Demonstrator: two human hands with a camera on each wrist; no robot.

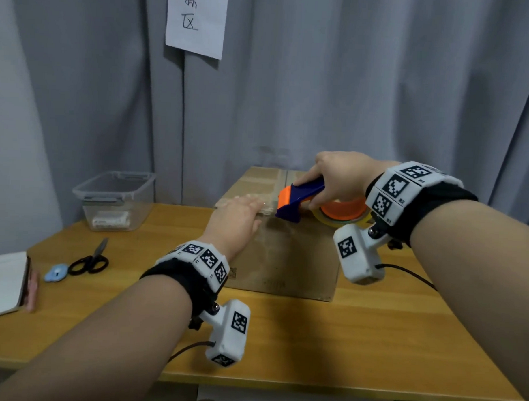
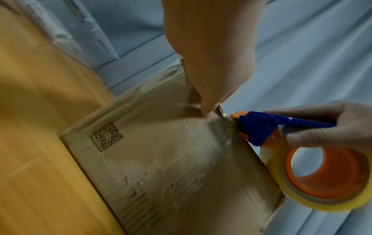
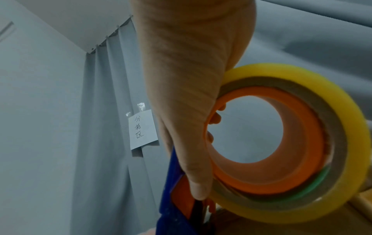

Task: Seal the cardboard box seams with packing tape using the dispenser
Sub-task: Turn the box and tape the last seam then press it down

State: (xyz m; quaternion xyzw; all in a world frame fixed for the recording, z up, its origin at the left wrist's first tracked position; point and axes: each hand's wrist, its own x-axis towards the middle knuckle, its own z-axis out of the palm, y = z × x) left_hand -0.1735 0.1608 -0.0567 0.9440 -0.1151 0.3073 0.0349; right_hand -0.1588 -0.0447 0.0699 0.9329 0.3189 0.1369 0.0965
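Two hands on the cardboard box [image 1: 280,258] atop the tabletop [image 1: 357,338] — your left hand [image 1: 234,221] flat, fingers straight; right hand [image 1: 337,180] grips the tape dispenser [image 1: 299,198] at its top edge. Left wrist alone shows a printed code [image 2: 106,136] — unreadable.

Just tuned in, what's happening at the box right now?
A person is taping a cardboard box on the table. The right hand grips the dispenser, its nose at the box's top front edge. The left hand lies flat on the box beside it, fingers pressing near the tape.
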